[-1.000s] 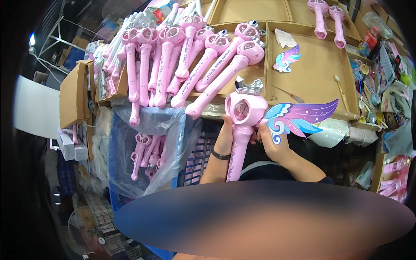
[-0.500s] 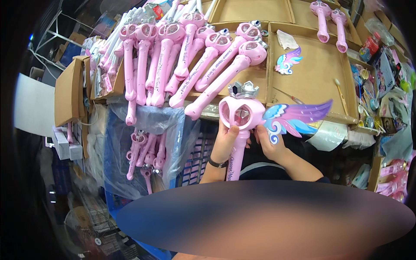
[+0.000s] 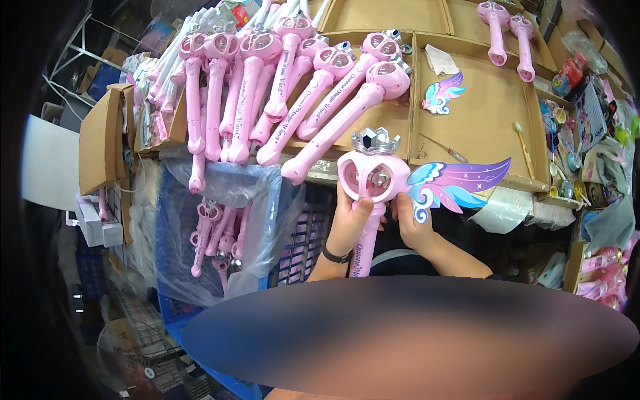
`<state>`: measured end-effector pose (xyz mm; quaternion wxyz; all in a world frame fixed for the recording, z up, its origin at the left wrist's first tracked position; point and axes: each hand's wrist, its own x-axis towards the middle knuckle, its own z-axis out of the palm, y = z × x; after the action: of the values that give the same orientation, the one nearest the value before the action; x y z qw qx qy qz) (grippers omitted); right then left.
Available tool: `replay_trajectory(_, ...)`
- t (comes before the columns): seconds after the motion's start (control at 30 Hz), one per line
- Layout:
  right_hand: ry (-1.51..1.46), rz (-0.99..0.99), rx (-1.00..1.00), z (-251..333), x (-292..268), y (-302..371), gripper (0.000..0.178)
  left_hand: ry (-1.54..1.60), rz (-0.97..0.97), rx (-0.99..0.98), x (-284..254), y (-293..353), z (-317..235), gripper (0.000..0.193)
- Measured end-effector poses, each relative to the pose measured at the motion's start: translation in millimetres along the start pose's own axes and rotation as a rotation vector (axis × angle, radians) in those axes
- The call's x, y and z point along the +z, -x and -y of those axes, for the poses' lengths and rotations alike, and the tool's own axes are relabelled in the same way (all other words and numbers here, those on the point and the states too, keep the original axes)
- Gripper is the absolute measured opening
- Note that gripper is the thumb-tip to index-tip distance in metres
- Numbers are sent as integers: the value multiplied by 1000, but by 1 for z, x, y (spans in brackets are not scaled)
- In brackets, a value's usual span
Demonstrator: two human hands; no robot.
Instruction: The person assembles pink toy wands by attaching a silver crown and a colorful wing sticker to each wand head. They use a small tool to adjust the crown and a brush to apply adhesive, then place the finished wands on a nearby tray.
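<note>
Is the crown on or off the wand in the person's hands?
On: the silver crown sits atop the pink wand in the left hand.

left hand (image 3: 348,225) curls, thumb (image 3: 364,207) pointing toward twelve o'clock; right hand (image 3: 416,225) pinches, forearm (image 3: 457,259) slanting toward four o'clock.

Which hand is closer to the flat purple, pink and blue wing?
Right. The right hand is by the inner end of the wing; the left hand is farther left, gripping the pink plastic wand.

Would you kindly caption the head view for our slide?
Left hand holds a crowned pink wand; right hand touches its wing.
</note>
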<state>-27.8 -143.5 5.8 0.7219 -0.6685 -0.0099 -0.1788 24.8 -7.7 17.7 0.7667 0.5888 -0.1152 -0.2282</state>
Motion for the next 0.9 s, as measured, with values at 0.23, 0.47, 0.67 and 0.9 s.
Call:
replay_trajectory(0.23,-47,178,131,3,-14,-6,24,69,9,4,-8,-2,-2,78)
replay_trajectory(0.47,-48,86,85,7,-14,3,25,137,63,20,-5,-2,0,72)
replay_trajectory(0.67,22,36,-71,4,-2,3,24,99,108,14,1,2,0,73)
replay_trajectory(0.9,22,4,17,4,0,-2,18,7,-15,5,-1,4,-2,75)
